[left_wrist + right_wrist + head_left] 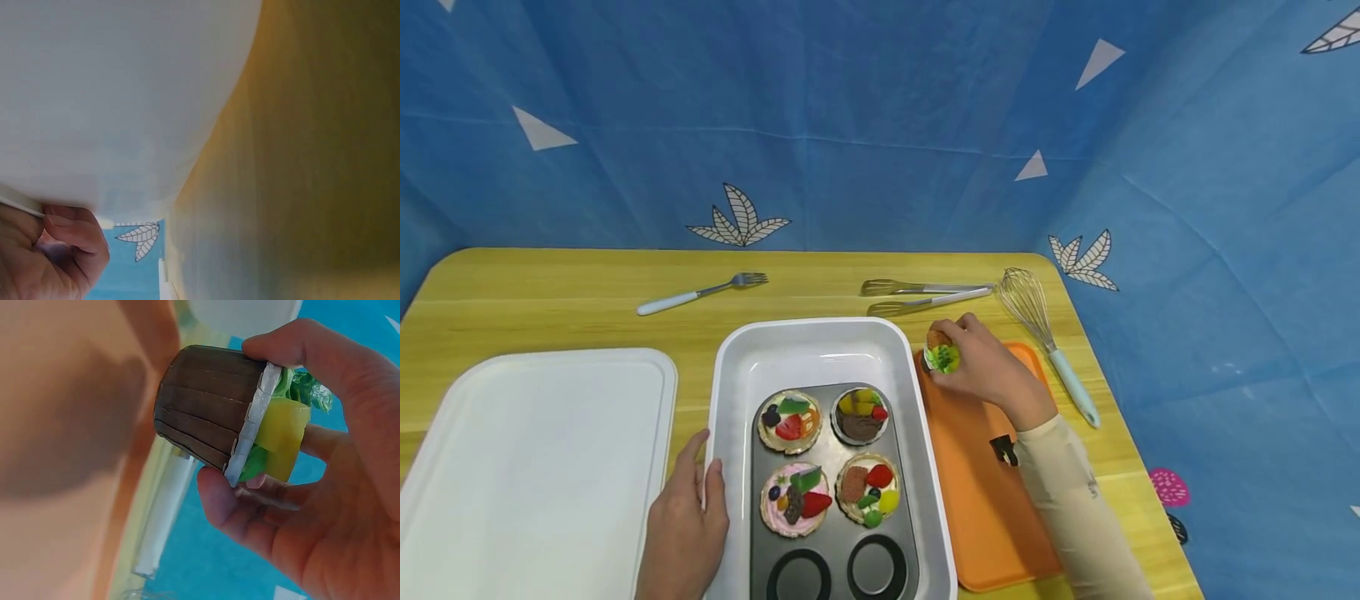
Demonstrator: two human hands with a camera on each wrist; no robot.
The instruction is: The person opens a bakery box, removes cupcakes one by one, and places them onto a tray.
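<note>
My right hand (pixel 981 358) holds a toy cupcake (pixel 942 357) above the orange cutting board (pixel 992 500). In the right wrist view, thumb and fingers pinch the rim of its brown pleated cup (pixel 203 403), and yellow and green pieces top it. My left hand (pixel 688 517) grips the left rim of the deep white tray (pixel 805 333); in the left wrist view its bent fingers (pixel 78 240) meet that rim. Inside the tray lies a grey muffin tin (pixel 831 542). Several decorated cupcakes sit in its wells, among them one with a chocolate top (pixel 859 417). Two nearer wells hold nothing.
A flat white tray or lid (pixel 550 467) lies at the left. Behind are a fork (pixel 703 293) and metal tongs (pixel 928 296). A whisk (pixel 1048 342) with a pale green handle lies right of the board. A blue patterned cloth (pixel 880 125) hangs behind the table.
</note>
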